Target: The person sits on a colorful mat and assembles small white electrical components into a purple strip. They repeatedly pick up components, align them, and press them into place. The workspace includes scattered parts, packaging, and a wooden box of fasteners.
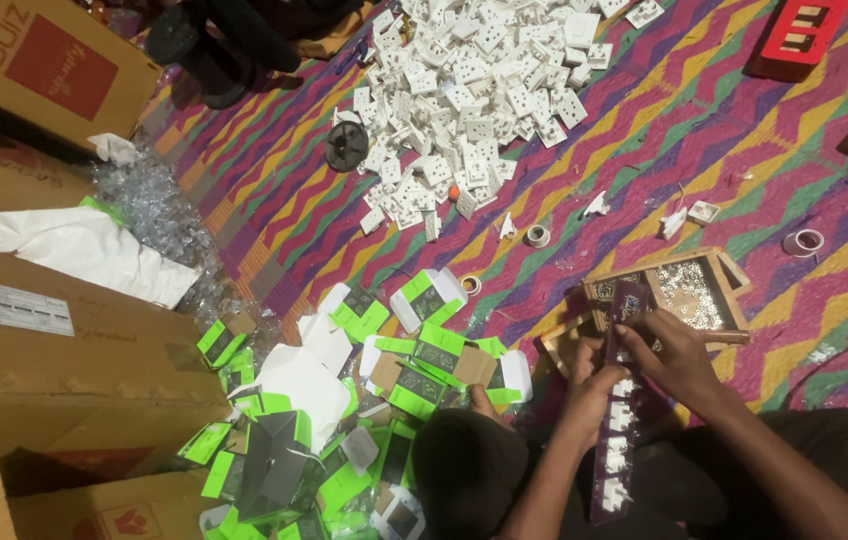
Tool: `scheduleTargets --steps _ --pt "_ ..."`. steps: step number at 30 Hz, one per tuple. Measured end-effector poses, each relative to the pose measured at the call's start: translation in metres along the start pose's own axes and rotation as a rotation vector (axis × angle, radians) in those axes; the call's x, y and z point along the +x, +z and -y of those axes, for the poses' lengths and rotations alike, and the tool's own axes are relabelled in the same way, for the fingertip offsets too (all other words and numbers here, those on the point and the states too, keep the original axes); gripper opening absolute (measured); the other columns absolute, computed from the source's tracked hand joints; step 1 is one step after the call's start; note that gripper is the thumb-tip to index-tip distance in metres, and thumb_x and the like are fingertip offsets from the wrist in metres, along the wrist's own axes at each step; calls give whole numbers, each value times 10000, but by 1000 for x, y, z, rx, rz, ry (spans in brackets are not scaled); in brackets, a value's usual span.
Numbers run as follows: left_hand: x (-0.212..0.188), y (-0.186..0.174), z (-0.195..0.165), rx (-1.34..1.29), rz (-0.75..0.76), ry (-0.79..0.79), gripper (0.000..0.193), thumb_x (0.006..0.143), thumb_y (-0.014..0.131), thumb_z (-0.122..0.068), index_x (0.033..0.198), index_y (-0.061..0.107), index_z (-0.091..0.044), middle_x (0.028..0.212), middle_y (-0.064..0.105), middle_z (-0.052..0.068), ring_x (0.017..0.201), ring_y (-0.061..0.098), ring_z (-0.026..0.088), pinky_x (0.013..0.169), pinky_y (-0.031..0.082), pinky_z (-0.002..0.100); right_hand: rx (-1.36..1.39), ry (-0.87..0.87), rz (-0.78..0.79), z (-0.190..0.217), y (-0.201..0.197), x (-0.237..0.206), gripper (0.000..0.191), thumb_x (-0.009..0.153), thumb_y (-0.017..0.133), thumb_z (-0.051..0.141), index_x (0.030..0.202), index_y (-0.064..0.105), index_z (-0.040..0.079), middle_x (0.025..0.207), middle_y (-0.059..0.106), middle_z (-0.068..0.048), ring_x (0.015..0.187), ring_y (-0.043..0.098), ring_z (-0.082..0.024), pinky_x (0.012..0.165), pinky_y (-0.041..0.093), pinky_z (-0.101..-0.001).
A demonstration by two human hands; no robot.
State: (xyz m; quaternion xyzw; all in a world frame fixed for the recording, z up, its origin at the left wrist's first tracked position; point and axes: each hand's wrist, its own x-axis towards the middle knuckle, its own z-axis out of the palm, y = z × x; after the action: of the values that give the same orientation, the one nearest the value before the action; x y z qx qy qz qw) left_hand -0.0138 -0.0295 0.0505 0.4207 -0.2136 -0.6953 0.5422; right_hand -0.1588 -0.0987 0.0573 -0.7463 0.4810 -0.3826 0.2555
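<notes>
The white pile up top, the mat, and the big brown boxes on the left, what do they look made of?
White pile: probably moulded plastic, smooth and bright, small squarish pieces with holes. Mat: seemingly woven plastic or straw, with fine ribbing under zigzag stripes in purple, green, yellow and red. Boxes: corrugated cardboard, matte brown with folded flaps and creased edges.

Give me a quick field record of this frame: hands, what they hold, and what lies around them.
left hand: grips the dark strip at mid-length
right hand: fingers on the strip's upper end
strip: long, purple-black, holds a row of white sockets
tray: wooden, just beyond the hands, holds small metal bits
socket pile: white, loose on the striped mat
boxes: green and white, scattered left of the hands
cartons: brown, far left
</notes>
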Motion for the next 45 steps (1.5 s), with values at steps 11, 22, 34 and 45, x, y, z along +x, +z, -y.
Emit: scheduleTargets --steps 11,22,34,45 --pt "0 0 -1 -77 21 -55 353 931 599 -14 1224 441 -130 970 613 64 721 646 122 609 590 291 41 -90 20 -9 -4 -1 230 854 740 194 980 721 2 886 707 -119 761 708 -229 672 556 -355" --pt "-3 2 -5 -72 34 -47 358 925 599 -11 1227 442 -123 947 596 74 701 640 129 610 589 291 53 -36 27 -9 -5 -1 238 823 757 182 977 729 3 848 703 -109 676 684 -199 588 535 -343" --pt "-4 4 -6 -62 66 17 395 931 613 -7 1281 456 -103 1001 605 68 736 636 121 622 563 278 39 42 43 -16 0 -2 225 882 730 219 980 751 18 834 711 -93 648 668 -188 591 525 -343" --pt "-3 1 -1 -65 28 -27 384 924 595 -19 1268 454 -116 1013 613 70 774 654 121 644 597 301 64 -84 23 -13 -4 -1 330 790 774 242 1014 725 5 888 711 -107 750 695 -207 643 550 -353"
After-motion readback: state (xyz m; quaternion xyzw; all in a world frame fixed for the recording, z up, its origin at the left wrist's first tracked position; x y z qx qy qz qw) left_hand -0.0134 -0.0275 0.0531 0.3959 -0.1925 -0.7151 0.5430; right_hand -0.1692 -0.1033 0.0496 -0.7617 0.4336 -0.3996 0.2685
